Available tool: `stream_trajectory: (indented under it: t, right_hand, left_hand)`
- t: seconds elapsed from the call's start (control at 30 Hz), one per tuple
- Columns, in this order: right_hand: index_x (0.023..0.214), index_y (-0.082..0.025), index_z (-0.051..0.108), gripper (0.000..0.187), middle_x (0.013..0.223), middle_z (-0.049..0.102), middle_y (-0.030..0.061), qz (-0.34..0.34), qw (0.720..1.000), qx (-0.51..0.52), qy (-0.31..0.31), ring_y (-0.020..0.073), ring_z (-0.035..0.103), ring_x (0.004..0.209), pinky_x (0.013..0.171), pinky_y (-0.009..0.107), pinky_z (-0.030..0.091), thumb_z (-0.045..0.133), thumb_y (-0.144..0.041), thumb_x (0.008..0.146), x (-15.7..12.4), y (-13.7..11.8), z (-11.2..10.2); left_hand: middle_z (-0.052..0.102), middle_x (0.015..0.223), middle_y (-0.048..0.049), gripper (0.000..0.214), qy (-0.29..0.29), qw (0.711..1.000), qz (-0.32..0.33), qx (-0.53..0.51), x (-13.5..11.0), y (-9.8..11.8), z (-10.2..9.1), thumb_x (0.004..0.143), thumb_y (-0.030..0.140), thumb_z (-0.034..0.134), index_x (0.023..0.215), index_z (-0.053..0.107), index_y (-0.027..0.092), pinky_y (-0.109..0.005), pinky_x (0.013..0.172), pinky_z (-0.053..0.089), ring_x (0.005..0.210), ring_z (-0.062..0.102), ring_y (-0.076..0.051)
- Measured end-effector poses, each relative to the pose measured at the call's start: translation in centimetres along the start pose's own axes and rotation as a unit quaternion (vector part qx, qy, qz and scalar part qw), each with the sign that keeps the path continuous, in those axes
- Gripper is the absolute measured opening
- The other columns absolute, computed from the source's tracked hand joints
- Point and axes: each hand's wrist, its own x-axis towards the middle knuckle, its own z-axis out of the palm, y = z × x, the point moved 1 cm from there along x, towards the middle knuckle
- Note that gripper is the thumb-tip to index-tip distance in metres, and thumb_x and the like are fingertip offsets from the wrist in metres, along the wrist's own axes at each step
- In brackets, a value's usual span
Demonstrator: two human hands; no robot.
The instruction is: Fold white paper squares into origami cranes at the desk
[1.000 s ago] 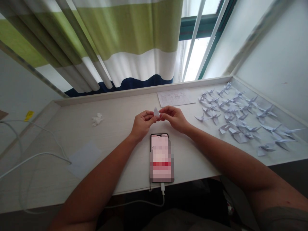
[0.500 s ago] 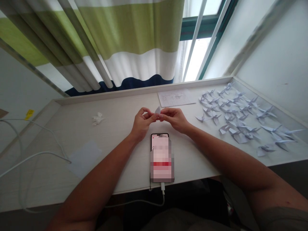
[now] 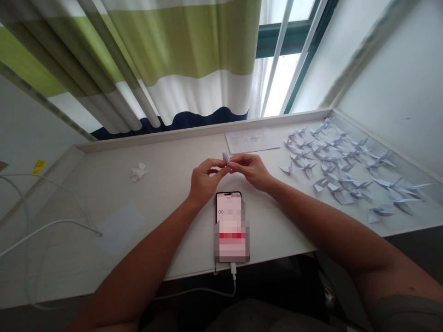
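My left hand and my right hand meet above the middle of the white desk. Both pinch a small folded piece of pale paper between their fingertips, held just off the surface. A phone with a lit screen lies flat on the desk right below my hands, a charging cable plugged into its near end.
Several folded paper cranes cover the right part of the desk. A printed sheet lies at the back, a crumpled white scrap at the left, a flat paper square near the front left. White cables loop at the left edge.
The folded paper has turned and tilted slightly between my fingertips. My left fingers have shifted their hold on it. Both hands stay in the same spot.
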Motion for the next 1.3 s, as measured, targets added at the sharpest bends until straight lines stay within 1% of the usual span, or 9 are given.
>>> stream_trajectory:
  t: [0.17, 0.33, 0.47, 0.63, 0.8, 0.87, 1.03, 1.2, 1.3]
  right_hand:
    - [0.084, -0.022, 0.081, 0.037, 0.083, 0.077, 0.0018, -0.004, 1.0, -0.003, -0.002, 0.0157, 0.068, 0.077, 0.075, 0.033, 0.06, 0.094, -0.055, 0.075, 0.1, 0.3, -0.1]
    - [0.089, -0.023, 0.082, 0.035, 0.092, 0.08, 0.0036, -0.038, 0.998, -0.047, 0.01, 0.0188, 0.072, 0.088, 0.088, 0.038, 0.06, 0.09, -0.056, 0.081, 0.0, 0.3, 0.0]
    - [0.091, -0.023, 0.083, 0.039, 0.101, 0.083, 0.0063, -0.056, 0.995, -0.079, 0.013, 0.0232, 0.075, 0.098, 0.095, 0.042, 0.061, 0.087, -0.061, 0.082, 0.0, 0.5, 0.2]
    - [0.091, -0.023, 0.083, 0.043, 0.098, 0.084, 0.0075, -0.072, 0.989, -0.124, 0.046, 0.025, 0.078, 0.094, 0.092, 0.044, 0.063, 0.083, -0.066, 0.084, -0.2, 0.8, 0.5]
    - [0.087, -0.022, 0.08, 0.042, 0.092, 0.083, 0.0074, -0.068, 0.98, -0.172, 0.077, 0.0246, 0.077, 0.086, 0.088, 0.045, 0.064, 0.085, -0.064, 0.083, -0.4, 0.6, 0.6]
    - [0.085, -0.022, 0.079, 0.041, 0.089, 0.082, 0.0068, -0.07, 0.978, -0.18, 0.082, 0.0238, 0.077, 0.084, 0.086, 0.045, 0.065, 0.085, -0.062, 0.082, -0.5, 0.5, 0.6]
    - [0.083, -0.022, 0.076, 0.035, 0.084, 0.08, 0.0041, -0.073, 0.981, -0.157, 0.087, 0.0203, 0.074, 0.079, 0.081, 0.041, 0.065, 0.091, -0.053, 0.078, -0.5, 0.6, 0.7]
    - [0.083, -0.023, 0.075, 0.03, 0.083, 0.078, 0.0023, -0.083, 0.985, -0.121, 0.094, 0.018, 0.073, 0.078, 0.08, 0.038, 0.063, 0.091, -0.048, 0.079, -0.3, 0.7, 0.5]
    - [0.091, -0.023, 0.076, 0.035, 0.085, 0.079, 0.0019, -0.067, 0.99, -0.087, 0.083, 0.0183, 0.074, 0.081, 0.081, 0.038, 0.063, 0.094, -0.049, 0.075, -0.2, 0.9, 0.5]
  left_hand:
    - [0.083, 0.098, -0.0054, 0.017, -0.003, 1.0, -0.01, -0.013, 0.1, -0.5, -0.1, 0.085, 0.036, 0.086, 0.093, 0.084, 0.021, -0.035, 0.084, 0.064, 0.093, 0.077, -0.022]
    - [0.083, 0.097, -0.006, 0.018, 0.018, 0.999, -0.017, -0.033, 0.3, -1.1, -0.1, 0.085, 0.037, 0.085, 0.093, 0.085, 0.021, -0.036, 0.086, 0.065, 0.093, 0.078, -0.022]
    - [0.083, 0.108, -0.0079, 0.02, 0.014, 0.999, -0.024, -0.031, 0.4, -1.6, -0.1, 0.086, 0.039, 0.083, 0.093, 0.084, 0.021, -0.038, 0.09, 0.065, 0.103, 0.077, -0.024]
    - [0.081, 0.111, -0.0077, 0.014, 0.024, 1.0, -0.006, 0.016, 0.4, -1.6, 0.0, 0.089, 0.035, 0.079, 0.093, 0.082, 0.022, -0.035, 0.086, 0.062, 0.104, 0.075, -0.024]
    - [0.08, 0.101, -0.0071, 0.011, 0.04, 0.998, -0.017, 0.035, 0.3, -1.7, 0.4, 0.089, 0.03, 0.078, 0.093, 0.078, 0.02, -0.033, 0.081, 0.06, 0.098, 0.074, -0.022]
    - [0.079, 0.097, -0.0061, 0.014, 0.049, 0.998, -0.03, 0.01, 0.3, -1.9, 0.5, 0.086, 0.032, 0.082, 0.09, 0.076, 0.02, -0.033, 0.081, 0.06, 0.093, 0.074, -0.021]
    - [0.072, 0.086, -0.0007, 0.031, 0.054, 0.988, -0.073, -0.124, 0.4, -2.2, 0.7, 0.073, 0.03, 0.092, 0.085, 0.066, 0.02, -0.029, 0.078, 0.058, 0.082, 0.071, -0.016]
    - [0.075, 0.088, -0.0017, 0.032, 0.049, 0.975, -0.112, -0.185, 0.6, -2.0, 0.7, 0.066, 0.026, 0.095, 0.083, 0.069, 0.018, -0.031, 0.085, 0.059, 0.081, 0.071, -0.014]
    - [0.078, 0.087, -0.0024, 0.034, 0.043, 0.972, -0.131, -0.189, 0.6, -1.9, 0.4, 0.063, 0.027, 0.097, 0.085, 0.073, 0.018, -0.035, 0.088, 0.06, 0.084, 0.073, -0.016]
